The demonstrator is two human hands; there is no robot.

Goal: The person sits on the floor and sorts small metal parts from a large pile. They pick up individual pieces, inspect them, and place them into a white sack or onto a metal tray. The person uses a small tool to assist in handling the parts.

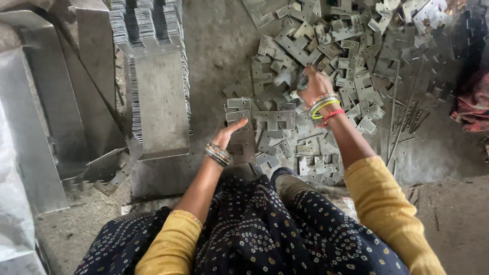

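The right hand [314, 84] is closed around a small flat metal piece [301, 81] at the near edge of the loose pile of stamped metal plates [356, 56] on the floor. The left hand [227, 133] is half open, fingers touching a plate stack [240, 127] beside it. Further left stands a tall neat stack of plates [158, 71].
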